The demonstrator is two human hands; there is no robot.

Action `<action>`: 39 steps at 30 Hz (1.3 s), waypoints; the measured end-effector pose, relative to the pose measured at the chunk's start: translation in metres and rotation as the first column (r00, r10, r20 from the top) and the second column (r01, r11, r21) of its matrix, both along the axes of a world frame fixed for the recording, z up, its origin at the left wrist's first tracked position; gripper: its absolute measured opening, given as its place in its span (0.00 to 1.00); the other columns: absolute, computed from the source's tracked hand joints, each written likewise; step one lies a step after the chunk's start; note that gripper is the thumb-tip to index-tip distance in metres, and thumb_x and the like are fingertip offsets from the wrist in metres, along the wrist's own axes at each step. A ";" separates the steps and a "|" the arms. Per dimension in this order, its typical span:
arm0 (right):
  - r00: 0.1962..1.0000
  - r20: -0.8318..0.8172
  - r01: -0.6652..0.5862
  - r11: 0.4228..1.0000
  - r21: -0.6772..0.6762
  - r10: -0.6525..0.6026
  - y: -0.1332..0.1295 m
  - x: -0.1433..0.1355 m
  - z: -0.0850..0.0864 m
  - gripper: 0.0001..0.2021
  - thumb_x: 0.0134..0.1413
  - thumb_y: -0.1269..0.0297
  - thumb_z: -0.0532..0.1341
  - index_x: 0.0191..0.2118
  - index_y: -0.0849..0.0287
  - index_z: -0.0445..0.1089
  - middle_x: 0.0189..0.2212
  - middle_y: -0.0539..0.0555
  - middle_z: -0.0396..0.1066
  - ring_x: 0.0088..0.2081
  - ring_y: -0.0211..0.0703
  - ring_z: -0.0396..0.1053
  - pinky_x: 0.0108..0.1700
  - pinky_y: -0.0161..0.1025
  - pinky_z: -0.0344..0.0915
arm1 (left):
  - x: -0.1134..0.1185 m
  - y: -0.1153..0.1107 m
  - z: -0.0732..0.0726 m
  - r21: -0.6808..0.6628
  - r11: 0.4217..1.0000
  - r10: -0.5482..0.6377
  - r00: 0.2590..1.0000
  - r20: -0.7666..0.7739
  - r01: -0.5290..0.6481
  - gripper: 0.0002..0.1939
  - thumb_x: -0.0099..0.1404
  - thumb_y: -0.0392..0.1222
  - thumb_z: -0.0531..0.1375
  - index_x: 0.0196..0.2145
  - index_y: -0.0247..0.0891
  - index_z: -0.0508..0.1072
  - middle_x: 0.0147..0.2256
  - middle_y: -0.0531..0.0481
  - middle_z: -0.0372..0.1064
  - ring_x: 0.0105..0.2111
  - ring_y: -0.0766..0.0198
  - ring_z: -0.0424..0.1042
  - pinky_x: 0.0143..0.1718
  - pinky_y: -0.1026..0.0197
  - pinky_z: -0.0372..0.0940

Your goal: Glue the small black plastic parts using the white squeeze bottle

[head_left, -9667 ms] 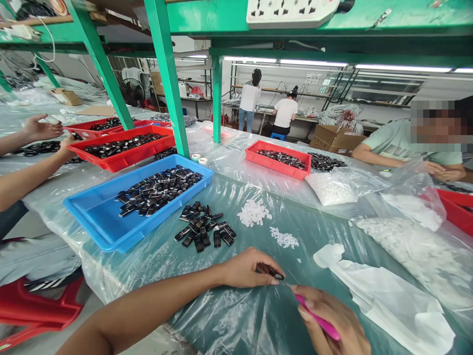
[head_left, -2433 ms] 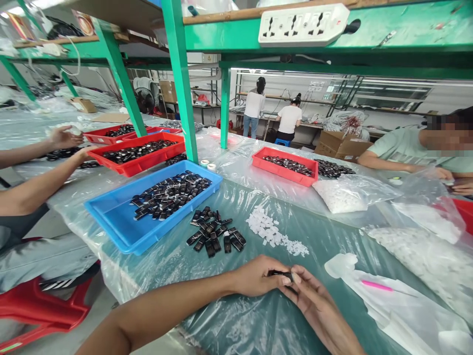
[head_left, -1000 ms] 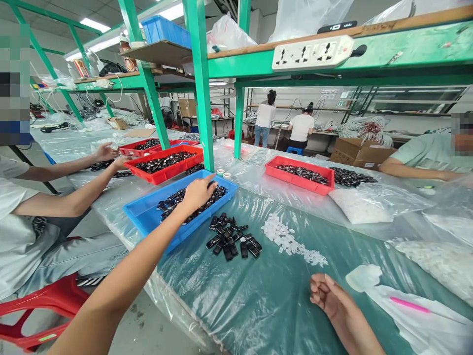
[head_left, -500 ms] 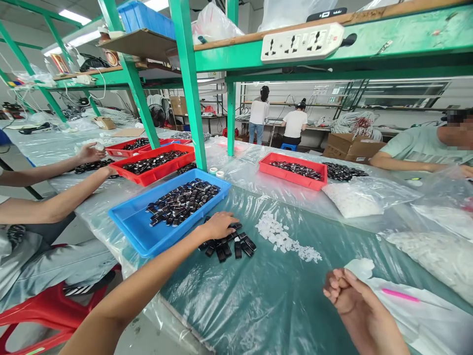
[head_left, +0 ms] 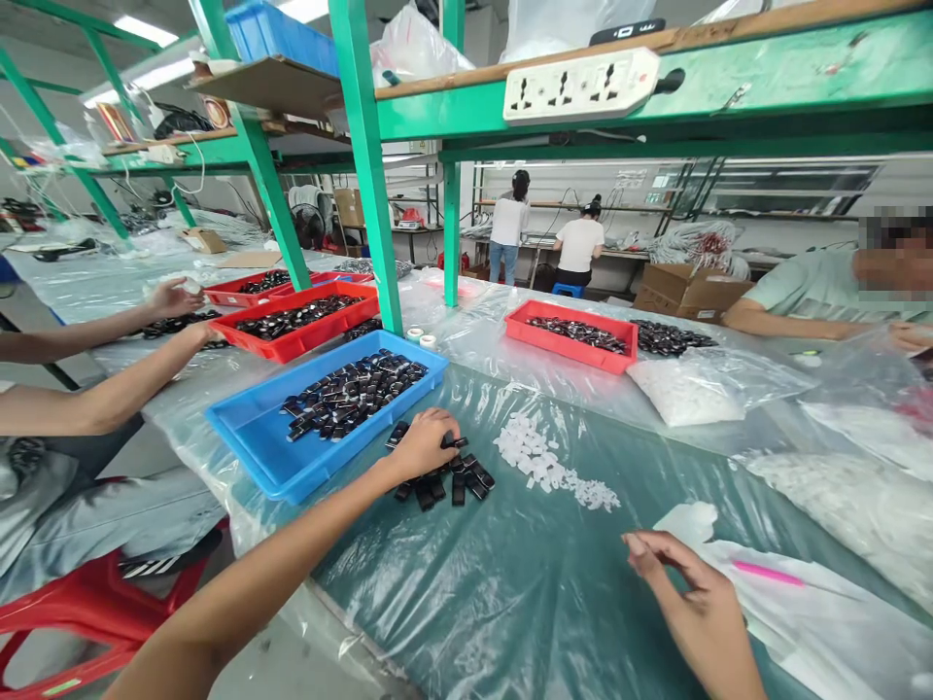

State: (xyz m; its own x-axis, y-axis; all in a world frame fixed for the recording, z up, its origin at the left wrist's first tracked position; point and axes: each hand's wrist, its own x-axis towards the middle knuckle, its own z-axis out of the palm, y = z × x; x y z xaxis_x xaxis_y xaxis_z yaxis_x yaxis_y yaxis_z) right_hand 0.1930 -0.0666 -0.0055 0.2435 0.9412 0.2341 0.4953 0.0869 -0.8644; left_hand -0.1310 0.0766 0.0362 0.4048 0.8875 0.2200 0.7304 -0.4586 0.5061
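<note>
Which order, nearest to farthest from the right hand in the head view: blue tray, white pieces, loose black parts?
From the right hand:
1. White pieces: ahead and to its left.
2. Loose black parts: farther left, with the left hand at them.
3. Blue tray: farthest left, beyond the loose black parts.

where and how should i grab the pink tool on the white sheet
Probably take the pink tool by its thick handle, pinching from above and the left, where the right hand is: it lies flat, its thin shaft pointing right.
</note>
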 end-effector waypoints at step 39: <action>0.938 0.335 -0.144 0.978 0.148 0.088 -0.010 -0.001 -0.004 0.07 0.52 0.60 0.59 0.36 0.52 0.72 0.24 0.50 0.70 0.25 0.38 0.67 0.22 0.30 0.63 | 0.112 -0.056 -0.023 -0.497 0.678 0.071 0.625 0.777 0.541 0.22 0.52 0.45 0.66 0.43 0.33 0.72 0.39 0.41 0.71 0.28 0.64 0.73 0.31 0.61 0.68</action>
